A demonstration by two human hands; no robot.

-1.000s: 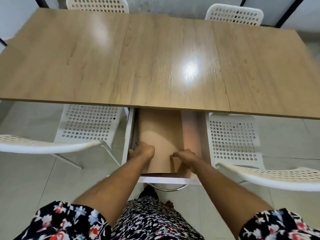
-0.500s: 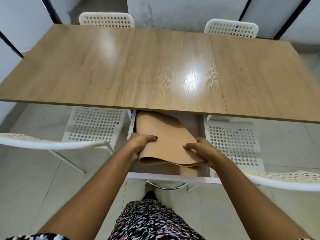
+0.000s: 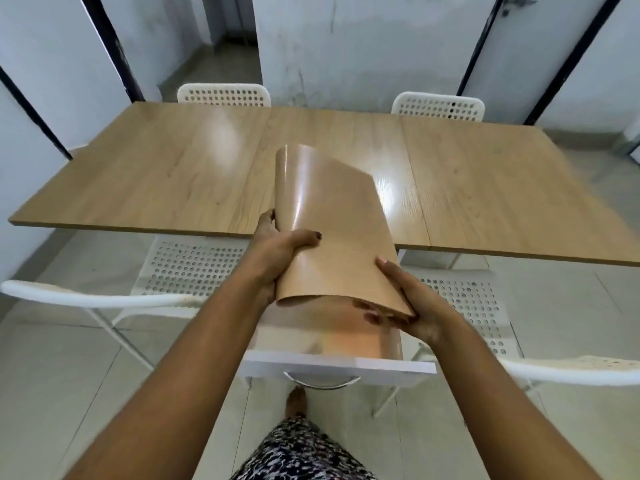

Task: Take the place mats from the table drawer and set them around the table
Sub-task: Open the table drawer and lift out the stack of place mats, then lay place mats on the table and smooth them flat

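Note:
A bent stack of tan, glossy place mats [image 3: 332, 230] is held up in front of me, above the open white drawer [image 3: 339, 367] and over the near edge of the wooden table [image 3: 166, 181]. My left hand [image 3: 277, 254] grips the stack's left edge, thumb on top. My right hand [image 3: 405, 303] holds the lower right corner, fingers underneath. The mats curl into an arch, so how many there are cannot be told. The drawer's inside shows an orange reflection on its bottom.
Two white perforated chairs [image 3: 194, 271] [image 3: 464, 306] stand at the near side, either side of the drawer. Two more chairs [image 3: 223, 95] [image 3: 438, 105] are at the far side. White walls with black frames lie behind. My foot [image 3: 296, 401] is under the drawer handle.
Both hands went from reaching into the drawer to lifting the place mats out and up over the table's near edge. The view tilted up.

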